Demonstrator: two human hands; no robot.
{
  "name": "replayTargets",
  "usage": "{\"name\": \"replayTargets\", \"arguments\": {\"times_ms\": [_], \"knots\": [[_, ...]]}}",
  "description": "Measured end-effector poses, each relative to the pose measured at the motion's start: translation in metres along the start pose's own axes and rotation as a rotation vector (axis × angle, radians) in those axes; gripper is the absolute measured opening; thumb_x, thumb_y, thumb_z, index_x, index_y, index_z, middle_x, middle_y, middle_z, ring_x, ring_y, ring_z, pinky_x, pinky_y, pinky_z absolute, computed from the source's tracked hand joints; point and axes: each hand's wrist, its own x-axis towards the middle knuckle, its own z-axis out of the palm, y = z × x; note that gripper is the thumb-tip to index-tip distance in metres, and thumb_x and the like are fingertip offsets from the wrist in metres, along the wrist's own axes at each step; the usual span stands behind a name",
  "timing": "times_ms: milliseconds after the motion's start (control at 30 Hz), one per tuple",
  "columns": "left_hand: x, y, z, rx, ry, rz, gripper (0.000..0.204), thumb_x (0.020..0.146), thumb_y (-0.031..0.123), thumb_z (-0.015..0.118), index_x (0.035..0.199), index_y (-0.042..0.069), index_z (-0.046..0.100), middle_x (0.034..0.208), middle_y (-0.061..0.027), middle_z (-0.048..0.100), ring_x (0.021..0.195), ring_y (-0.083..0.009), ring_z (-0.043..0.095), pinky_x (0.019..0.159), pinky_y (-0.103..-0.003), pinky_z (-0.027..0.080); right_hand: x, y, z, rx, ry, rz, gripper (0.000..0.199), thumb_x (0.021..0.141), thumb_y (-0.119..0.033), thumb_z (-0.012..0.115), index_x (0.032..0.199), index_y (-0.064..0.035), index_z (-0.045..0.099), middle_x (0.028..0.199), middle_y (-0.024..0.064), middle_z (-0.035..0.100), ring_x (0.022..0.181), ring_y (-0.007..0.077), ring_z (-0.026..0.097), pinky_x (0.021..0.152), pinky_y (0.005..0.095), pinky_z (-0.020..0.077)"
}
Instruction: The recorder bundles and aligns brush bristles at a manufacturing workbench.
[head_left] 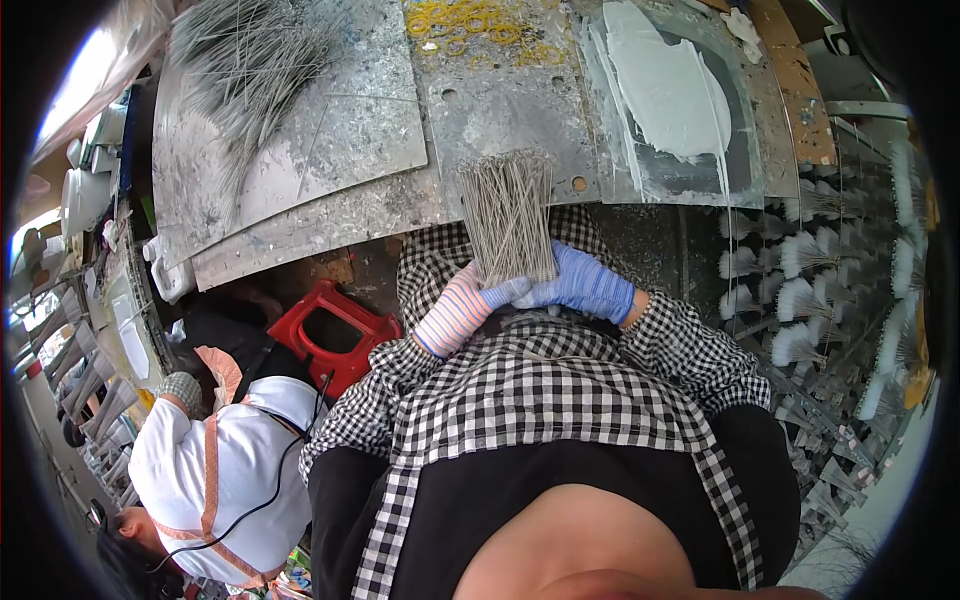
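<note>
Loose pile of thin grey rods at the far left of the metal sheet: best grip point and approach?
Probably the narrow converging end of the loose rod pile, lower down near, where the strands bunch before fanning apart. Come from above and pinch across the bunch; the flat metal sheet leaves no room underneath.

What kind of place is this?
Probably a small handcraft workshop: gloved hands, left and right, grip a bundle of thin wires over scratched metal sheets, beside racks of white feathery tufts.

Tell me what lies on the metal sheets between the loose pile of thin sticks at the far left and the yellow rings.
In the head view, only bare, paint-smeared metal sheet separates the loose stick pile from the yellow rings.
</note>
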Motion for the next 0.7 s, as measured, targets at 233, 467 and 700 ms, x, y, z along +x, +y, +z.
{"name": "replayTargets", "arguments": {"times_ms": [233,467,700], "knots": [[-0.01,0.011,-0.018,-0.024,0.095,-0.156,0.037,0.091,0.014,0.066,0.125,0.001,0.059,0.109,-0.0112,0.07,0.092,-0.0195,0.069,0.078,-0.031,0.06,-0.018,-0.002,-0.009,0.32,0.03,0.032,0.059,0.08,-0.016,0.082,0.13,-0.0017,0.055,0.109,0.0079,0.067,0.09,0.0129,0.067,0.069,0.023,0.0594],[0.014,-0.005,0.01,0.111,0.243,0.309,0.046,0.082,0.009,0.078,0.123,0.001,0.059,0.09,-0.0025,0.069,0.063,-0.0069,0.06,0.056,-0.02,0.05,-0.01,-0.003,0.012,0.483,0.092,-0.064,0.05,0.086,-0.018,0.079,0.126,0.0001,0.055,0.108,0.0106,0.067,0.078,0.0116,0.066,0.062,0.0207,0.0561],[-0.011,0.024,-0.03,0.209,-0.013,-0.193,0.031,0.086,0.011,0.077,0.113,0.002,0.064,0.087,-0.0026,0.068,0.066,-0.0065,0.06,0.06,-0.021,0.049,-0.039,-0.016,-0.022,0.297,-0.015,-0.042,0.028,0.088,-0.018,0.073,0.105,0.0008,0.061,0.071,0.0061,0.066,0.046,0.0073,0.055,0.041,0.0194,0.0451]]}}
